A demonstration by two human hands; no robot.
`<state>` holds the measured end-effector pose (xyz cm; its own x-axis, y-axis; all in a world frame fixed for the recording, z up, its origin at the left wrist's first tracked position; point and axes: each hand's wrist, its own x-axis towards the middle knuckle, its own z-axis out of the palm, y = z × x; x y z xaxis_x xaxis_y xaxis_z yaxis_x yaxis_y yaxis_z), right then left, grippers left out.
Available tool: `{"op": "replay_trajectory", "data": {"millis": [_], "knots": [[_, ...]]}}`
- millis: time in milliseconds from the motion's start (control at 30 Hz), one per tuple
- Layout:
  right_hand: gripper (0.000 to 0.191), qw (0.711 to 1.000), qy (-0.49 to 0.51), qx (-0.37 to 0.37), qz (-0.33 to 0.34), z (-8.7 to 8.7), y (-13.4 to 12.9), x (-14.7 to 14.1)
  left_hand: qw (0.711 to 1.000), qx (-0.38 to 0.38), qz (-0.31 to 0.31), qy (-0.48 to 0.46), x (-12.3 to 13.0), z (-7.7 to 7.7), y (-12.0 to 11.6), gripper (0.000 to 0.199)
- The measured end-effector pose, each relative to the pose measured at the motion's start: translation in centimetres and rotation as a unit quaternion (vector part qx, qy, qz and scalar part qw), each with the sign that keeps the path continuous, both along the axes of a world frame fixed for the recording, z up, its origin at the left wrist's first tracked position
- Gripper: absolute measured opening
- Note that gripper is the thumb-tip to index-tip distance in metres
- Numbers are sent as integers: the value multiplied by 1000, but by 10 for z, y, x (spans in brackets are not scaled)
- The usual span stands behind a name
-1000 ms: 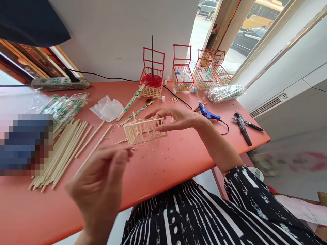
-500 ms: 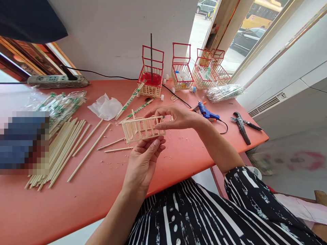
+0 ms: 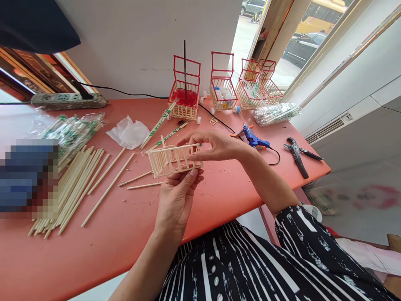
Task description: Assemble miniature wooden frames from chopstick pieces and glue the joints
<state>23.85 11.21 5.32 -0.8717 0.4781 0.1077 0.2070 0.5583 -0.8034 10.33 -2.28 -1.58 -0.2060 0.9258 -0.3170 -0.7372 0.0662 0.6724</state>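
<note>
A small unpainted basket frame (image 3: 171, 164) of thin wooden sticks is held above the table, with upright bars along its side. My left hand (image 3: 180, 192) is closed around its lower edge, thumb in front. From the right, my right hand (image 3: 216, 145) reaches over the frame's right end, its thumb and fingers closed on the bars there; some fingertips are hidden behind the sticks. One stick stands up past the frame's top edge. Beneath and left of it, two loose sticks (image 3: 144, 186) lie on the orange table (image 3: 225, 200).
Many bare chopsticks (image 3: 70, 192) lie at left beside wrapped chopsticks (image 3: 75, 129). Red-trimmed stick carts (image 3: 184, 110) line the wall. A blue glue gun (image 3: 252, 137) and black-handled pliers (image 3: 297, 158) lie right. A power strip (image 3: 67, 101) and crumpled white sheet (image 3: 128, 133) are further back.
The frame and my left hand have shifted very slightly, the frame's left end a little lower. Both hands keep their hold.
</note>
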Motion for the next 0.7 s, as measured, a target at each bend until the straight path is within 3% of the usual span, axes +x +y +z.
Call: {"op": "replay_trajectory", "data": {"millis": [700], "knots": [[24, 999, 28, -22, -24, -7, -7, -1, 999, 33, 11, 29, 0, 4, -9, 30]]}}
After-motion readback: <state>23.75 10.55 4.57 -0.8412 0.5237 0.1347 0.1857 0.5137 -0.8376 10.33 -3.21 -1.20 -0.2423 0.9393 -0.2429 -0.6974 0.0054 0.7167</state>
